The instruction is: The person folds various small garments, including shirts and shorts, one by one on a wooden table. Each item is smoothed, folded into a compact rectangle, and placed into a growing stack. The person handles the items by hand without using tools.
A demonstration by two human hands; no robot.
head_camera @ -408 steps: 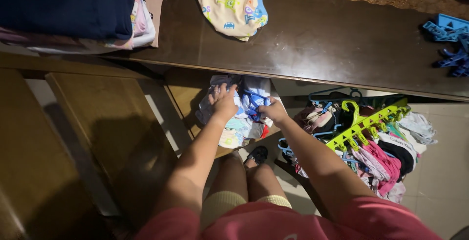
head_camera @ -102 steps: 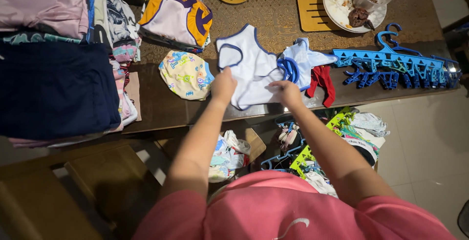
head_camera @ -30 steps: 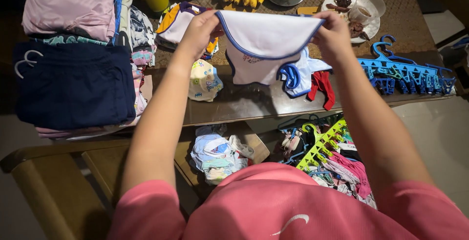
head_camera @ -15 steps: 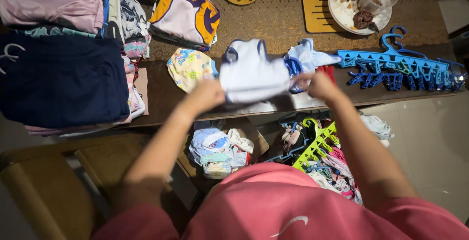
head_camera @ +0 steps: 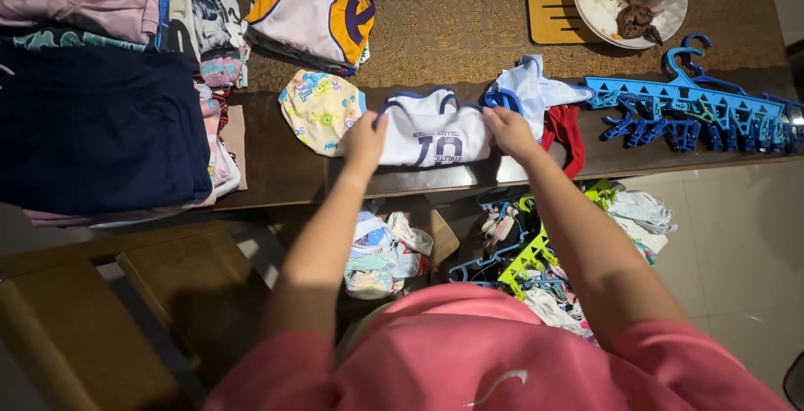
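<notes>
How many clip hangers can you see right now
2: a blue clip hanger lies on the table's right end; a green clip hanger sits in the laundry pile below. Others may be buried.

White vest (head_camera: 435,131) — blue trim; yellow cloth (head_camera: 320,110) — monster print.

A dark, glossy wooden counter (head_camera: 318,181) runs across the upper half of the view, with a brown patterned runner (head_camera: 469,38) along its far part. Wooden chairs (head_camera: 75,327) stand at lower left, beneath its near edge. Pale floor tiles (head_camera: 737,244) show at right, dimly lit.
</notes>
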